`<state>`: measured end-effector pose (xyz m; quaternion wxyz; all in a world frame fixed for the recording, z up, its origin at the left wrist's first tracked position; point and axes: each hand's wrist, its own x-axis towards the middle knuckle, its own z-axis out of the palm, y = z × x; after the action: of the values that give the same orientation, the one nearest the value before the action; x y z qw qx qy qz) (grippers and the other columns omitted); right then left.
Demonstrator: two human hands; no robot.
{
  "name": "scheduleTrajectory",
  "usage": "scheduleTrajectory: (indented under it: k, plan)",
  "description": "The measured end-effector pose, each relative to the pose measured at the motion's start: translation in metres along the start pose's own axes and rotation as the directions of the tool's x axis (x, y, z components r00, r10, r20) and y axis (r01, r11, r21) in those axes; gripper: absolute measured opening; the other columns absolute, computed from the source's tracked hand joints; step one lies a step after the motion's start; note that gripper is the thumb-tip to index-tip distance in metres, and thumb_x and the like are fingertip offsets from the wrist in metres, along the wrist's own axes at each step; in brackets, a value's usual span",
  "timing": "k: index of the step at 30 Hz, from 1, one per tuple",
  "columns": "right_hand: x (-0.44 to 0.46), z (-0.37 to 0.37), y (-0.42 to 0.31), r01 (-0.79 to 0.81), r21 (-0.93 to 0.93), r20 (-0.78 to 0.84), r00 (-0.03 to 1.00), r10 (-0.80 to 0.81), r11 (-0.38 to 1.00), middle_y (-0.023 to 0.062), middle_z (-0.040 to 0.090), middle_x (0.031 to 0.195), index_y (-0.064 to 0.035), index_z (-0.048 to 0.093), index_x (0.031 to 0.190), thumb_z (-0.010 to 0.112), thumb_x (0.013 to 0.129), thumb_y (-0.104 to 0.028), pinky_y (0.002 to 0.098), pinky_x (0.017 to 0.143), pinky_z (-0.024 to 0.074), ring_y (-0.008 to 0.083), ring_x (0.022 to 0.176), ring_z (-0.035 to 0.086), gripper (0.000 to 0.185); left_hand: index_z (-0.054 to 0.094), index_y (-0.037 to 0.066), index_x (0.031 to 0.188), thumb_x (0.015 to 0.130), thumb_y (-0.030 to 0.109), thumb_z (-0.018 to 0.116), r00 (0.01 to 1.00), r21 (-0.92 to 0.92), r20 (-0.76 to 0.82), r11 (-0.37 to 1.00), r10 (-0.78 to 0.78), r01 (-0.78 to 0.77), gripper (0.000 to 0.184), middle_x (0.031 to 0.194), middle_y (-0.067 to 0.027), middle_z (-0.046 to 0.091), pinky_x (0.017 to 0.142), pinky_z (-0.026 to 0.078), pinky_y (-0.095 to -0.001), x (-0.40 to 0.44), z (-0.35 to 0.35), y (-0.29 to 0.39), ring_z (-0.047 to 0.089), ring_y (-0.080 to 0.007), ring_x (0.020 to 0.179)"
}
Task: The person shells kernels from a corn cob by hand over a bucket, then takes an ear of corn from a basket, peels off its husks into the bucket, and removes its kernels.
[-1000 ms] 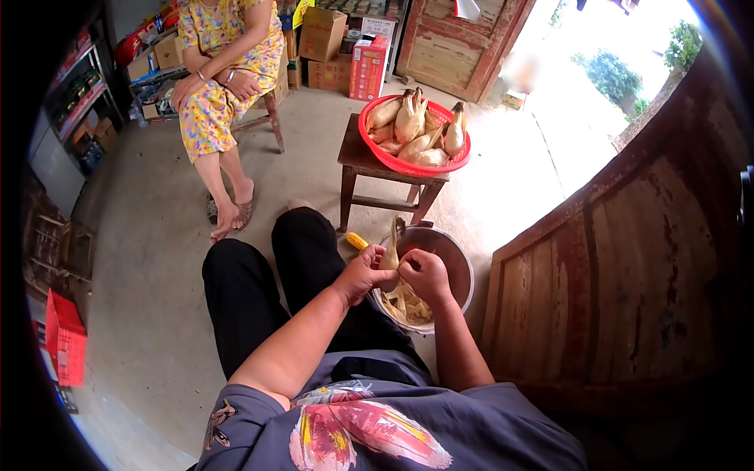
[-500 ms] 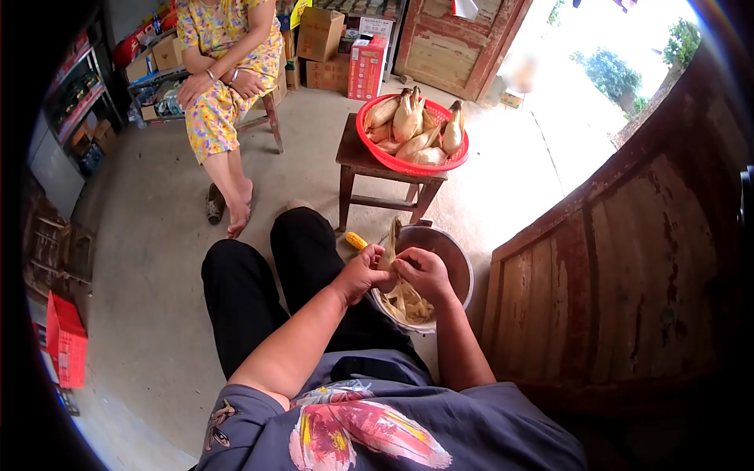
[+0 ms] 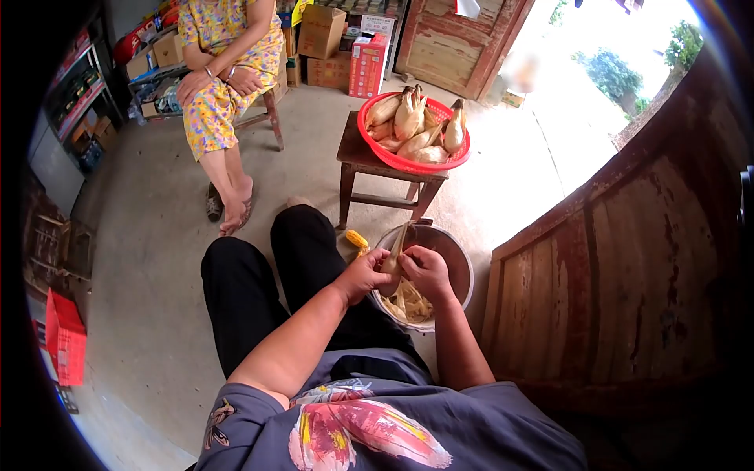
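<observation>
An ear of corn [image 3: 395,257] in pale dry husk is in my left hand [image 3: 365,276], its tip pointing up and away from me. The fingers of my right hand [image 3: 426,273] are closed at the husk on the right side of the same ear. Both hands are over a metal pot [image 3: 469,271], where loose husks [image 3: 410,303] lie. A husked yellow corn cob [image 3: 356,237] shows just beyond my left hand, left of the pot. What it rests on is partly hidden by the hand and my knee.
Ahead, a red basket [image 3: 369,137] of unhusked corn [image 3: 409,115] stands on a wooden stool [image 3: 353,149]. A seated person [image 3: 228,78] is at the far left. A wooden door [image 3: 597,275] is close on my right. Cartons [image 3: 322,33] stand at the back, and a red crate [image 3: 66,339] at left.
The ear's tip has tilted to the right, and the husk strips that hung below my hands now lie lower in the pot. Both hands have stayed nearly in place.
</observation>
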<state>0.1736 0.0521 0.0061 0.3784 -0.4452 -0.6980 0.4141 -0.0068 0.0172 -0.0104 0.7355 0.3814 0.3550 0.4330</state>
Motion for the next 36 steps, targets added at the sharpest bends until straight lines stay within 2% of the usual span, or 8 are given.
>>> scheduleTrajectory:
  k: [7, 17, 25, 27, 29, 33, 35, 36]
  plan:
    - [0.001, 0.005, 0.014, -0.133, 0.194, 0.005, 0.991, 0.135, 0.972, 0.0004, 0.06, 0.069, 0.0021, 0.063, 0.087, 0.059, 0.089, -0.007, 0.0228, 0.055, 0.0463, 0.0076, 0.06, 0.056, 0.01, 0.051, 0.004, 0.122, 0.081, 0.001, 0.069, 1.0, 0.01, -0.018, 1.0, -0.019, 0.019, 0.044, 0.102, -0.0063, 0.064, 0.084, 0.051, -0.0292, 0.0, 0.002, 0.004, 0.063, -0.0158, 0.091]
    - [-0.007, 0.0, 0.005, -0.129, 0.027, 0.073, 0.989, 0.127, 0.991, 0.0003, 0.06, 0.07, 0.0002, 0.063, 0.085, 0.06, 0.083, -0.005, 0.0224, 0.058, 0.0467, 0.007, 0.064, 0.056, 0.006, 0.051, 0.006, 0.121, 0.083, 0.0, 0.067, 0.998, 0.074, -0.054, 0.997, 0.042, -0.038, 0.043, 0.105, -0.0051, 0.062, 0.087, 0.05, -0.0291, -0.004, 0.005, 0.002, 0.062, -0.0149, 0.095]
    - [-0.003, 0.016, 0.02, -0.117, -0.08, -0.185, 0.978, 0.101, 0.99, 0.0007, 0.058, 0.064, -0.0011, 0.061, 0.075, 0.061, 0.078, -0.007, 0.0261, 0.054, 0.0445, 0.0086, 0.058, 0.052, 0.007, 0.052, 0.007, 0.116, 0.084, 0.0, 0.067, 0.99, 0.107, -0.099, 0.99, 0.099, -0.088, 0.036, 0.102, -0.004, 0.062, 0.087, 0.049, -0.0286, -0.005, 0.005, -0.001, 0.061, -0.0146, 0.095]
    - [-0.003, 0.012, 0.045, -0.299, -0.023, -0.256, 0.924, 0.284, 0.954, 0.0067, 0.061, 0.064, -0.0004, 0.062, 0.073, 0.062, 0.075, -0.008, 0.0295, 0.055, 0.0464, 0.0124, 0.058, 0.056, 0.008, 0.052, 0.007, 0.114, 0.084, 0.0, 0.067, 0.985, 0.116, -0.112, 0.986, 0.13, -0.117, 0.035, 0.102, -0.004, 0.062, 0.087, 0.049, -0.0288, -0.005, 0.005, 0.0, 0.061, -0.015, 0.095]
    - [-0.011, 0.007, 0.075, -0.261, -0.236, -0.256, 0.946, 0.199, 0.936, 0.0083, 0.063, 0.065, -0.0013, 0.064, 0.074, 0.063, 0.074, -0.011, 0.0313, 0.056, 0.0473, 0.0143, 0.058, 0.057, 0.01, 0.056, 0.007, 0.105, 0.083, -0.001, 0.067, 0.958, -0.104, -0.244, 0.978, 0.15, -0.179, 0.026, 0.095, -0.0033, 0.061, 0.082, 0.05, -0.0283, -0.009, 0.008, 0.004, 0.061, -0.0143, 0.09]
    - [-0.04, 0.011, 0.106, -0.366, -0.427, -0.289, 0.922, 0.259, 0.827, 0.0144, 0.064, 0.071, -0.0033, 0.066, 0.075, 0.065, 0.073, -0.019, 0.0346, 0.06, 0.0492, 0.0239, 0.061, 0.061, 0.016, 0.056, 0.006, 0.103, 0.089, -0.005, 0.056, 0.959, -0.12, -0.267, 0.984, 0.099, -0.135, 0.017, 0.091, -0.0064, 0.06, 0.081, 0.053, -0.031, 0.001, 0.001, -0.003, 0.063, -0.0175, 0.085]
    - [-0.043, 0.013, 0.126, -0.406, -0.41, -0.243, 0.912, 0.331, 0.817, 0.013, 0.066, 0.072, -0.0031, 0.065, 0.079, 0.062, 0.078, -0.018, 0.0352, 0.062, 0.0507, 0.0234, 0.063, 0.063, 0.016, 0.056, 0.004, 0.104, 0.094, -0.002, 0.05, 0.962, -0.139, -0.254, 0.981, 0.098, -0.137, 0.014, 0.088, -0.0072, 0.06, 0.08, 0.054, -0.0311, -0.001, 0.005, 0.004, 0.063, -0.0184, 0.082]
    - [-0.043, 0.017, 0.135, -0.481, -0.127, -0.182, 0.871, 0.456, 0.868, 0.0125, 0.068, 0.077, -0.0031, 0.064, 0.083, 0.059, 0.081, -0.018, 0.0357, 0.064, 0.0517, 0.0235, 0.067, 0.064, 0.016, 0.056, 0.004, 0.106, 0.096, 0.001, 0.047, 0.966, -0.164, -0.239, 0.976, 0.1, -0.142, 0.014, 0.087, -0.0074, 0.06, 0.079, 0.054, -0.0315, -0.001, 0.004, 0.006, 0.063, -0.0185, 0.081]
